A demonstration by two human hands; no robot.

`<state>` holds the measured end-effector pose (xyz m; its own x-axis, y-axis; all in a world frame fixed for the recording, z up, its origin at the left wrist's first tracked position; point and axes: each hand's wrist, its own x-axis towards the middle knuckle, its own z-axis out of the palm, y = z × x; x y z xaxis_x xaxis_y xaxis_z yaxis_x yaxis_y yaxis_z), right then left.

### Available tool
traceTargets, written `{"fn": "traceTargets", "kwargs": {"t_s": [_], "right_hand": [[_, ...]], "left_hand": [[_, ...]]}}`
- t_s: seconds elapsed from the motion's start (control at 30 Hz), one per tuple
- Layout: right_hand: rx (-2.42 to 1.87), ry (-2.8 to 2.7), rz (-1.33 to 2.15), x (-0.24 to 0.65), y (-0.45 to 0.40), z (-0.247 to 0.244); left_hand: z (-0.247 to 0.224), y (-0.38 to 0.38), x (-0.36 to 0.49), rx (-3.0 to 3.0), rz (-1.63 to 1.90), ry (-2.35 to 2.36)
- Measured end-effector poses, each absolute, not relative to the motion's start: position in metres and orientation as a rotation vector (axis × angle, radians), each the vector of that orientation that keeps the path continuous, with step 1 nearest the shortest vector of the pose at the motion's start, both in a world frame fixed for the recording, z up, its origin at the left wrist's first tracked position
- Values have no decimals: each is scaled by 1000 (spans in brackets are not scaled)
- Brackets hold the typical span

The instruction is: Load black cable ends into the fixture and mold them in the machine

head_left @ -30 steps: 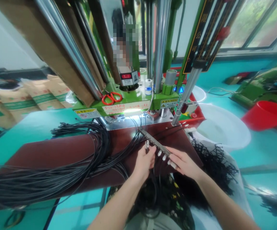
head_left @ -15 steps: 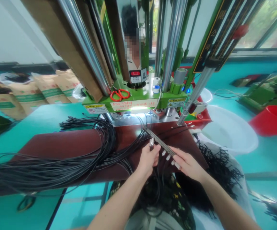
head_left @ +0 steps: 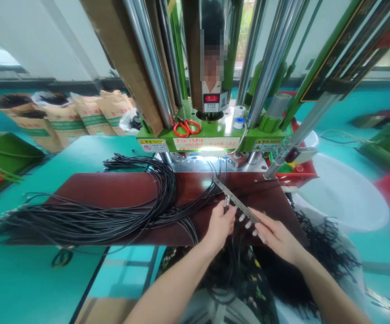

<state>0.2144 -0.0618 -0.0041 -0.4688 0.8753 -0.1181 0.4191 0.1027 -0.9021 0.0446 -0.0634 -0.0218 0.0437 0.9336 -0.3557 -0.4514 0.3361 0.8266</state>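
My right hand (head_left: 277,235) is closed round the near end of a narrow metal bar (head_left: 235,200). The bar slants over the brown board, its far end pointing up and left. Several silver connectors (head_left: 248,223) sit along its lower edge. Pinched in my left hand (head_left: 221,225) is a cable connector (head_left: 227,200), upright against the side of the bar; I cannot tell whether it is seated. Black cables (head_left: 234,252) hang below the hands toward my lap. A thick bundle of black cables (head_left: 114,216) lies to the left.
Behind the brown board (head_left: 90,189) rises a green press (head_left: 168,144) with steel columns. Red-handled scissors (head_left: 187,128) and a small blue-and-white spool (head_left: 239,123) rest on it. Right are a white basin (head_left: 343,193) and black branched scrap (head_left: 329,247). Paper sacks (head_left: 60,117) stand back left.
The view has swung left, so the surroundings appear farther right. Both hands keep their grips, with the bar and the left-hand connector held almost as before.
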Motion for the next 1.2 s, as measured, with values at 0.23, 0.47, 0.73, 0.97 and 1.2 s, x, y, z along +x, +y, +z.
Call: {"fn": "traceTargets", "kwargs": {"t_s": [0.23,0.47,0.73,0.97,1.2], "right_hand": [[-1414,-1324,1609,215,-62,-12],[-1418,-1253,1654,212,-68,-3],[-1398,-1303,1643,213,-68,-4],[-1369,-1434,1627,217,-65,-8],[-1276,-1664,1569,226,-59,-20]], "left_hand": [[-26,-60,37,710,1370,1133],[-22,-62,33,697,1187,1050],[-21,-57,27,692,1106,970],[-22,-57,25,682,1053,978],[-20,-57,29,702,1083,1048]]}}
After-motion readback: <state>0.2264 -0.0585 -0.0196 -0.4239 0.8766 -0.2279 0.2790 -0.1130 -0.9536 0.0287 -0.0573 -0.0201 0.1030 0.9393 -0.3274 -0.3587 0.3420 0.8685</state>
